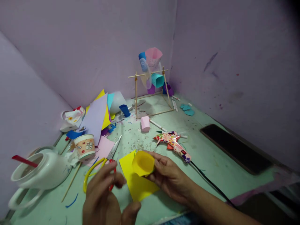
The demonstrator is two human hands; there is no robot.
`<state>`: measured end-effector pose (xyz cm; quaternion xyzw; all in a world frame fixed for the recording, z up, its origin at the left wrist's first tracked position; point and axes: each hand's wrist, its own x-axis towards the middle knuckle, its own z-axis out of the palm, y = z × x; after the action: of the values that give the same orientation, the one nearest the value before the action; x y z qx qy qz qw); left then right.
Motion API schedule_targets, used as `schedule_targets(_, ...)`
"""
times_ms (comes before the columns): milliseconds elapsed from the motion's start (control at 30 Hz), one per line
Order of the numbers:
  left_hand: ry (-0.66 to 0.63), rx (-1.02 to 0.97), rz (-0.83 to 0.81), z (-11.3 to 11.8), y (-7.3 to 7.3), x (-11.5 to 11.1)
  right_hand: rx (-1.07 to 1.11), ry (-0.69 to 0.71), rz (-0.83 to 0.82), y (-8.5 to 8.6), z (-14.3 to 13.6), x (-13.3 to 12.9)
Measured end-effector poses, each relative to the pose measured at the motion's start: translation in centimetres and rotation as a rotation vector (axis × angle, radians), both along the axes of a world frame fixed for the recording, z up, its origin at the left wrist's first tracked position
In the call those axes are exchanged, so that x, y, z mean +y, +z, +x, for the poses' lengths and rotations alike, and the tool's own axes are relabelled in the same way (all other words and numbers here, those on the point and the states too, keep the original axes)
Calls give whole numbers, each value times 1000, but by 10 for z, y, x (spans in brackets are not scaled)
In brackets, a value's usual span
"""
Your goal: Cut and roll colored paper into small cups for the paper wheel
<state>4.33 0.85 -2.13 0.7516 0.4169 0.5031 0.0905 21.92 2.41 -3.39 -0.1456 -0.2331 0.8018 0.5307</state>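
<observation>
A small yellow paper cup (143,163) with an angular rim is pinched at its right side by my right hand (170,175). It is held just above a flat sheet of yellow paper (138,189) on the table. My left hand (106,197), slightly blurred, is raised to the left of the cup with fingers apart and nothing between them. Behind that hand lie scissors (114,150) with yellow and red handles, partly hidden by my fingers. Beyond the cup rests a flower-patterned glue gun (172,142), its black cord running toward the lower right.
A stick frame (136,97) carrying a wheel with coloured paper cups stands at the back. A pink paper cup (145,124) sits before it. At left are a white pitcher (47,168), a printed cup (84,147) and paper sheets (95,115). A phone (234,147) lies at right.
</observation>
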Motion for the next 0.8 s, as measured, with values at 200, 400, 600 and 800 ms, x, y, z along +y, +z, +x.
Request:
schedule_targets(200,-99,166,-152,21,8,19,-2,202,-46,-1,-6,-1)
schedule_targets(400,4,-98,-557,25,12,25,-456,-90,88,-11,-5,-4)
schedule_targets(600,-125,-176,-838,27,15,24,-889,-406,296,6,-1,4)
schedule_targets(800,-50,-11,-486,19,8,26,-808,-362,169,8,-1,10)
